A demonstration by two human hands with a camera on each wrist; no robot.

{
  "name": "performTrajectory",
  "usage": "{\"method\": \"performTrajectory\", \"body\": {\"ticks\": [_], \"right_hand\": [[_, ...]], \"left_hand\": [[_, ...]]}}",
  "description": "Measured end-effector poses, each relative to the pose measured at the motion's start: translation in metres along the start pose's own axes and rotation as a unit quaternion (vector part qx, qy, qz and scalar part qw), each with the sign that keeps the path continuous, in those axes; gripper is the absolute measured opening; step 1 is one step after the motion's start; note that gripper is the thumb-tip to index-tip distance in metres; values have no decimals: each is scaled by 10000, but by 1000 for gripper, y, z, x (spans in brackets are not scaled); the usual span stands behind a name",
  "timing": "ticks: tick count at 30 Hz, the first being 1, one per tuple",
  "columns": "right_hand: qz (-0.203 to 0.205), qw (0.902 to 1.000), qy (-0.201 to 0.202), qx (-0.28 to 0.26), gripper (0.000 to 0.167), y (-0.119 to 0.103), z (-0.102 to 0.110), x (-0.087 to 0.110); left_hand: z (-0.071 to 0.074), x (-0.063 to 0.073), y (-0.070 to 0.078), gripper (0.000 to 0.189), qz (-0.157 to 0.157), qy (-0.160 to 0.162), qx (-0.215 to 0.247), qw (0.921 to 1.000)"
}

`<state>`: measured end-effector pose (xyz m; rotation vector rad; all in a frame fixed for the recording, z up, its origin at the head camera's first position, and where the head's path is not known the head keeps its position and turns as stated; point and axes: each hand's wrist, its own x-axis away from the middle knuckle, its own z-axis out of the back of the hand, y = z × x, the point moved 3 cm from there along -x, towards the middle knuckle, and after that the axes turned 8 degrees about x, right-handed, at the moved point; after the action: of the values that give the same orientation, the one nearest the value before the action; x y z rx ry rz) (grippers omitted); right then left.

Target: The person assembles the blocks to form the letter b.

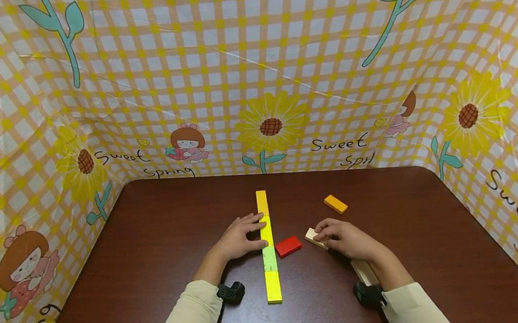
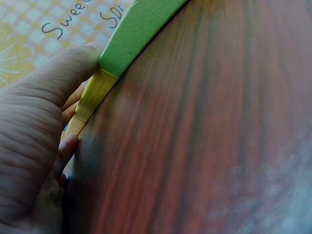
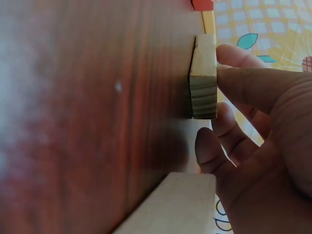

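A straight row of several flat blocks runs front to back: an orange-yellow block [image 1: 261, 203] at the far end, a yellow block [image 1: 269, 233], a light green block [image 1: 269, 259], and another yellow block [image 1: 273, 287] nearest. My left hand [image 1: 239, 238] lies along the row's left side, fingertips touching the far blocks and thumb near the green block [image 2: 136, 36]. On the right, a plain wooden block [image 1: 311, 235] lies flat, and my right hand [image 1: 347, 239] touches its top. In the right wrist view, thumb and index fingertip rest at the upper face of the wooden block [image 3: 204, 95].
A red block [image 1: 288, 246] lies slantwise just right of the row. Farther back on the right is an orange block [image 1: 336, 204]. Another pale wooden block [image 1: 364, 272] lies under my right wrist. Patterned cloth walls [image 1: 211, 81] enclose the dark table [image 1: 161, 231].
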<state>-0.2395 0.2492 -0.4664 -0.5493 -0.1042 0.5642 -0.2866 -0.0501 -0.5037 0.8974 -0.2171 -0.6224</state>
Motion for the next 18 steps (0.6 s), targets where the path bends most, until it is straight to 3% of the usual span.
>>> {"method": "performTrajectory", "body": {"ticks": [10,18], "right_hand": [[242,9995,-45,-200,25,-7,-5,8],[168,9994,-126,-259,27,-7,-8,8]], "left_hand": [[-1,0,0,59,-18,39,11,10000],[0,0,1,59,-3,30,25,10000]]}}
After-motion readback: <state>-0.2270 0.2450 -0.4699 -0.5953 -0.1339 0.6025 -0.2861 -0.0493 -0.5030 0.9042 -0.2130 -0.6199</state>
